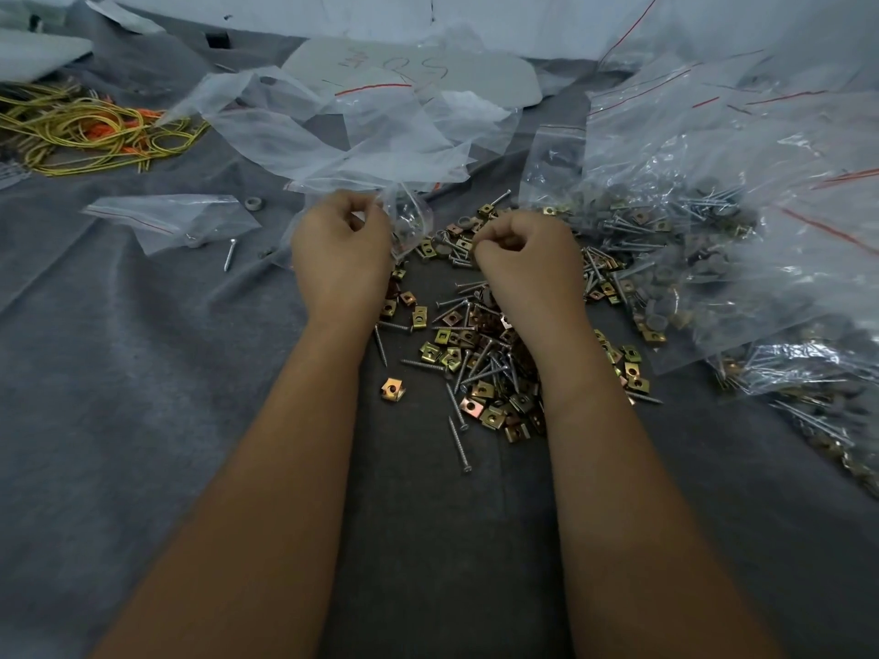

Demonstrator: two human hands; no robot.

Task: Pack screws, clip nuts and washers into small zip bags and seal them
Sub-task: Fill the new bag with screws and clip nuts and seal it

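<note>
Two bare forearms are reaching up from the bottom of the frame over a grey cloth-covered tabletop (142, 373). The left hand (340, 249) is pinching a small zip bag (409, 221) at centre. The right hand (525, 254) is curling its fingers above the loose pile of screws and clip nuts (480, 368); whether it holds anything is unclear.

the cloth (142, 373) under everything is plain dark grey, and the loose clip nuts (480, 392) on it are brassy gold with some coppery ones, mixed with silver-grey screws (459, 442). the zip bags (689, 149) are clear with a thin red line along the seal. far left, a tangle of cords (90, 135) is yellow-green and orange.
</note>
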